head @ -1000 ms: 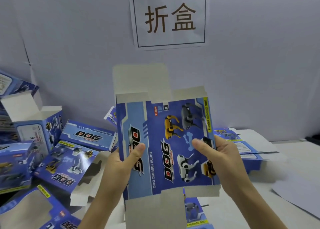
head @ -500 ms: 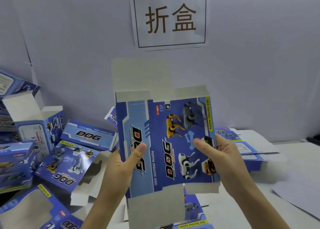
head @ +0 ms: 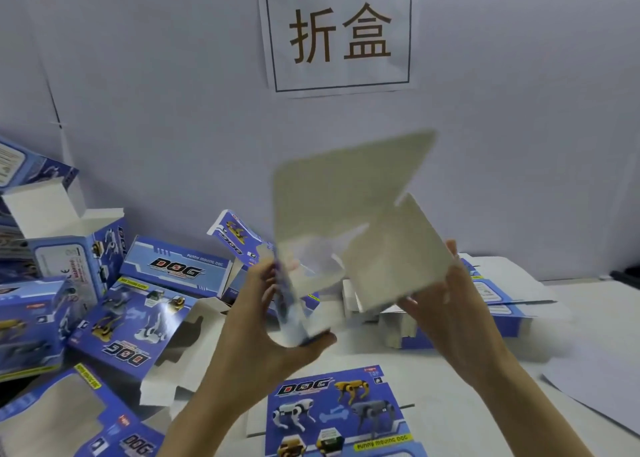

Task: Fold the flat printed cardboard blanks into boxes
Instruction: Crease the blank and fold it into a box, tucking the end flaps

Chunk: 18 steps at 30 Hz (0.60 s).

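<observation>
Here, left hand (head: 266, 321) and right hand (head: 446, 311) grip the blue-printed grey cardboard blank (head: 349, 193); hasty twisting could crease it off-score.

Bright even cool light, soft shadows, blank (head: 349, 197) v. motion-blurred, sign (head: 341, 32) sharp, wide-angle bend at edges

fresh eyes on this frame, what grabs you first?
The blurred cardboard blank in mid-air at centre, plain grey inside facing the camera, gripped by the left hand and the right hand. Above it, a white sign with two big dark characters hangs on the wall. Blue printed boxes crowd the left of the table, and another flat blank lies face up below the hands.
</observation>
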Each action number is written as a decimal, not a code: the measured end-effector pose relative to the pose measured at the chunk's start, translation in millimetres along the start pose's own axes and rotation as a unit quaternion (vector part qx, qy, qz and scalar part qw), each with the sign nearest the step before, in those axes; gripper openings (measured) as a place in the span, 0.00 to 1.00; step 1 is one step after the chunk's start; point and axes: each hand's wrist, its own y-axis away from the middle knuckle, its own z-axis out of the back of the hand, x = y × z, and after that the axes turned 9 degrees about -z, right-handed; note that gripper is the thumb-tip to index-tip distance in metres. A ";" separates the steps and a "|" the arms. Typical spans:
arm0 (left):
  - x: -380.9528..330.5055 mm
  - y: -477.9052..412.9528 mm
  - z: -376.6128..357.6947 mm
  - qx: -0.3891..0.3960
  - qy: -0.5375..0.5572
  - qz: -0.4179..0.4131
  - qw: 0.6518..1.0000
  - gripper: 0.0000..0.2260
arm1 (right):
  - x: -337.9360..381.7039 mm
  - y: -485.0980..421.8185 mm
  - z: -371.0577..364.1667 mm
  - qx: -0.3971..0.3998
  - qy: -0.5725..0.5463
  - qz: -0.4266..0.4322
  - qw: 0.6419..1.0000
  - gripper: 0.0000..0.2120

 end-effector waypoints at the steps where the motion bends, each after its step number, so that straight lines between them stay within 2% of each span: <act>1: -0.2 0.7 0.7 0.021 -0.020 -0.009 1.000 0.37 | 3.4 1.7 0.2 -0.015 -0.040 -0.009 0.999 0.16; 3: -0.1 1.4 0.5 0.039 -0.040 -0.015 0.998 0.39 | 8.4 4.2 -1.2 0.012 -0.098 -0.047 0.994 0.20; 5: -1.0 1.2 -0.3 0.035 -0.047 -0.019 0.998 0.39 | 12.2 5.8 -4.2 0.055 -0.142 -0.076 0.985 0.18; 6: -1.3 1.1 -0.4 0.032 -0.044 -0.021 0.998 0.38 | 12.2 6.0 -2.7 0.069 -0.151 -0.080 0.983 0.20; 8: -1.3 1.1 0.1 0.032 -0.037 -0.023 0.999 0.38 | 10.4 5.9 -2.6 0.091 -0.136 -0.068 0.984 0.30; 9: -0.6 1.3 0.6 0.033 -0.036 -0.022 0.999 0.38 | 10.4 7.0 -4.0 0.092 -0.122 -0.060 0.987 0.31; 10: -0.1 1.7 1.2 0.035 -0.038 -0.022 0.998 0.38 | 10.1 7.1 -3.8 0.096 -0.110 -0.051 0.988 0.29; 12: 1.9 2.7 2.8 0.041 -0.047 -0.030 0.998 0.39 | 13.0 8.6 -4.4 0.094 -0.090 -0.045 0.990 0.17; 14: 4.3 3.5 3.2 0.048 -0.081 -0.058 0.994 0.39 | 11.9 7.1 0.9 0.047 0.012 -0.035 0.998 0.08; 16: 4.7 3.0 3.3 0.034 -0.113 -0.080 0.990 0.40 | 8.8 4.4 2.2 0.005 0.161 -0.006 0.987 0.15; 18: 4.0 2.1 4.0 0.026 -0.116 -0.083 0.989 0.40 | 5.0 3.9 0.0 -0.026 0.211 0.023 0.977 0.20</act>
